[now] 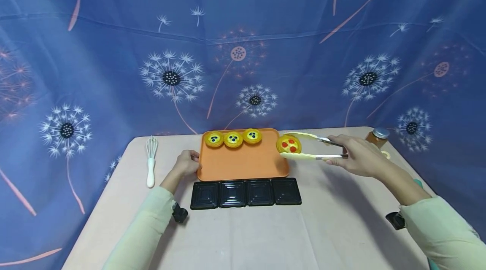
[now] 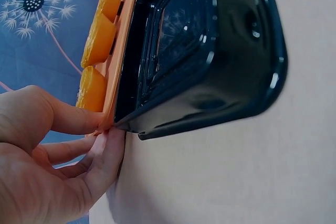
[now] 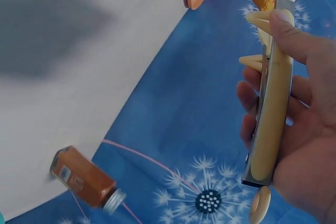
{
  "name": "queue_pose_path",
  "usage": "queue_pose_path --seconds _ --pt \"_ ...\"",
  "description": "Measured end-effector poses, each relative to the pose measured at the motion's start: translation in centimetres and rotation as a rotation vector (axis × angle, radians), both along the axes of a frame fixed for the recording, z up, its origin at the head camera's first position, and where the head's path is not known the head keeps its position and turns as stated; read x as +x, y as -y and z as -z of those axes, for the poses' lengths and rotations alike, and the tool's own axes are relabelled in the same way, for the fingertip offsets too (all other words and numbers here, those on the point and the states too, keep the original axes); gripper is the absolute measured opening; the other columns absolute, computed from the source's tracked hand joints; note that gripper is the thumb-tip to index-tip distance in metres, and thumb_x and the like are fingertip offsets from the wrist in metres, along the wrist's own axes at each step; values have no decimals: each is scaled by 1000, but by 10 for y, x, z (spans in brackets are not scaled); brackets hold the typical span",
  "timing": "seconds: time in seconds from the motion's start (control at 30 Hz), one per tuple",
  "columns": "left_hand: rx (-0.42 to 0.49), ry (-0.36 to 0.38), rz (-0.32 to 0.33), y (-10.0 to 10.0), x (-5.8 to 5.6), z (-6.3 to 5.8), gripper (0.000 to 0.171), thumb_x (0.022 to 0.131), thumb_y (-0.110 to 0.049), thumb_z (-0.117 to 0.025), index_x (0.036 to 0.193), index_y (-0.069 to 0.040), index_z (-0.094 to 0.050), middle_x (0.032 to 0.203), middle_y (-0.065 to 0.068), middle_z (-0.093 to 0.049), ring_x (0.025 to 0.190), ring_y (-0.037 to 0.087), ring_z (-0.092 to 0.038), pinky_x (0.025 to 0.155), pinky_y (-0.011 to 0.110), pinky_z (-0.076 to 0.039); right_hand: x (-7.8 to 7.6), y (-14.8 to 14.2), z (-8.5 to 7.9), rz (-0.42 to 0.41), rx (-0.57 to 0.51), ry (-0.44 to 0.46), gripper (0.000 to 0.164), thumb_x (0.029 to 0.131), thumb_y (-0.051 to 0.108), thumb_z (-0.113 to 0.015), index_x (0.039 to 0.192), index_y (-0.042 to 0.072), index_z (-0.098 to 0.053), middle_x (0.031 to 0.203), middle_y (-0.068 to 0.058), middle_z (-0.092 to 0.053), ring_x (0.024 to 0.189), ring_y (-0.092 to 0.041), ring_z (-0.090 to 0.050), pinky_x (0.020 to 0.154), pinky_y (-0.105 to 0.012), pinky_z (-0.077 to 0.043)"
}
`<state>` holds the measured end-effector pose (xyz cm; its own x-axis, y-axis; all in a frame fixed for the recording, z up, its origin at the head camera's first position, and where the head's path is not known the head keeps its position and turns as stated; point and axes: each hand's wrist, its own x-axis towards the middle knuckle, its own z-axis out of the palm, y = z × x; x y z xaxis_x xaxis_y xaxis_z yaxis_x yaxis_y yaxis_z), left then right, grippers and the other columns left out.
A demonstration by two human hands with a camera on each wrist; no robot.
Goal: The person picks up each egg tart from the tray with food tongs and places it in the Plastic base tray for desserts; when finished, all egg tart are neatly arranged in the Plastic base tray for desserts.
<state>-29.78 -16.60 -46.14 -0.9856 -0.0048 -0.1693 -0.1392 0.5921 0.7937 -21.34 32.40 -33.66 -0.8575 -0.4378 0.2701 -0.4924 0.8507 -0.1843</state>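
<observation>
My left hand pinches the left edge of an orange tray, its thumb over the rim and fingers at the side in the left wrist view. Three yellow tarts dotted with blue sit in a row along the tray's far side. Tongs with cream tips and metal arms are in my right hand, thumb against one handle. Between their tips is a yellow tart topped with red pieces, held up by the tray's right edge.
A row of black square dishes lies just in front of the tray. To the left rests a whisk with a white handle. A brown bottle with a silver cap stands at the far right, behind my right hand. Patterned blue cloth hangs behind the table.
</observation>
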Motion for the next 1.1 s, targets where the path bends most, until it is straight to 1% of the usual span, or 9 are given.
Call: queue_pose_path --seconds 0.13,0.2,0.27,0.33,0.4,0.5,0.7,0.93,1.1 --pt "-11 -4 0 0 2 -1 37 77 9 -64 114 10 -58 96 16 -59 82 25 -57 61 26 -53 16 -2 0 -23 4 -30 56 77 29 -86 125 9 -64 83 10 -59 57 -2 -42 46 -24 -34" --pt "-9 1 -4 0 3 -2 37 77 9 -63 114 9 -58 96 16 -58 82 25 -57 60 26 -52 21 -3 1 -48 0 -38 57 77 27 -86 125 7 -64 86 10 -60 58 0 -42 46 -24 -35" --pt "-6 6 -6 0 4 -3 38 77 9 -63 114 9 -58 97 16 -58 82 25 -57 60 27 -53 27 -4 2 -58 3 -40 58 76 25 -87 126 6 -63 84 11 -59 58 1 -41 46 -23 -34" --pt "-2 9 -8 0 4 -4 37 78 8 -63 114 9 -58 97 16 -58 82 25 -57 60 27 -52 32 -5 5 -63 9 -25 60 76 24 -86 127 4 -62 84 11 -58 60 1 -41 47 -23 -34" --pt "0 10 -5 -1 5 -5 36 79 8 -63 114 9 -58 97 16 -57 82 26 -57 60 27 -53 36 -6 9 -55 12 -6 61 76 24 -87 128 5 -62 82 11 -56 60 0 -42 47 -23 -34" --pt "1 8 1 -2 6 -5 35 79 8 -62 113 9 -57 96 16 -57 82 26 -57 59 27 -53 41 -7 18 -45 12 28 61 75 27 -87 128 6 -63 82 13 -55 63 0 -43 48 -23 -36" --pt "3 26 -3 0 5 -3 38 75 10 -62 113 8 -57 95 15 -56 80 24 -56 58 27 -53 47 -7 37 -58 13 92 62 76 36 -85 128 9 -65 80 17 -52 65 2 -44 51 -24 -37" --pt "0 2 1 -2 2 -6 35 77 8 -60 111 8 -56 95 15 -55 83 25 -54 58 26 -51 48 -7 51 -83 -29 122 61 76 35 -85 127 9 -65 87 19 -54 68 2 -46 53 -23 -38" --pt "23 27 -21 -3 4 -4 35 79 7 -60 114 6 -56 97 14 -55 85 25 -52 58 25 -48 47 -8 57 -88 -19 147 62 77 32 -85 129 6 -64 88 16 -56 68 0 -47 52 -23 -37"
